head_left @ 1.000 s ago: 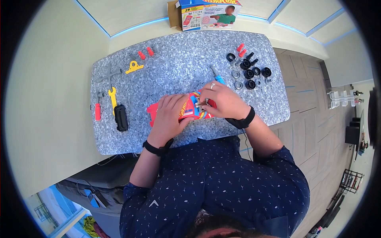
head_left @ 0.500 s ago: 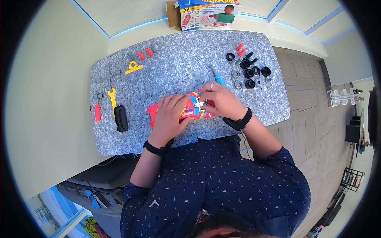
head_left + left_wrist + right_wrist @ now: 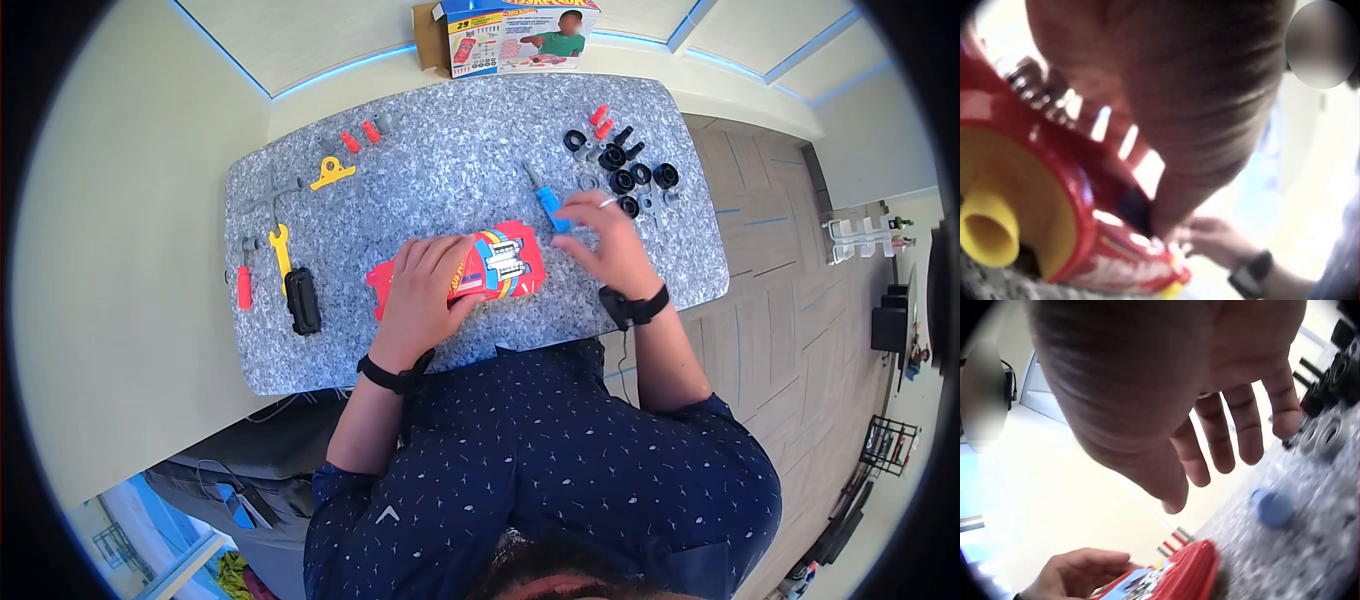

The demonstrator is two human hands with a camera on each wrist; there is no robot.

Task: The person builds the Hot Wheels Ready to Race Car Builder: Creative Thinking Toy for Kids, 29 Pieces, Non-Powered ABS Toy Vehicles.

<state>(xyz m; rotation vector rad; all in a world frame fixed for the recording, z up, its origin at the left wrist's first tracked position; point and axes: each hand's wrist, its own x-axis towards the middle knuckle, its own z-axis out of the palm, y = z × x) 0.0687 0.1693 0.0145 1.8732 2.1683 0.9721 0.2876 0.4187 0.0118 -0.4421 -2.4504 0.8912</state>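
Note:
A red toy car (image 3: 525, 250) with blue and yellow markings and a silver engine piece (image 3: 505, 260) on its top lies on the speckled table. Across its left part my left hand (image 3: 422, 300) holds it, thumb along the near side and fingers over the far side. To the right of the car, my right hand (image 3: 620, 255) is in the air with nothing in it. Its fingers are spread and loosely bent in the right wrist view. Beside those fingertips lies a toy screwdriver (image 3: 549, 205) with a blue handle (image 3: 1274, 508) and grey shaft.
Black wheels (image 3: 621, 182), grey rings and small red pegs (image 3: 600, 115) lie at the back right. On the left are a yellow wrench (image 3: 281, 250), a black block-shaped part (image 3: 303, 300), a red-handled piece (image 3: 244, 288) and a yellow bracket (image 3: 332, 173). A toy box (image 3: 540, 45) stands behind.
My right hand has left the car's engine piece and moved right, its fingers opening beside the blue screwdriver. The left hand has stayed on the car.

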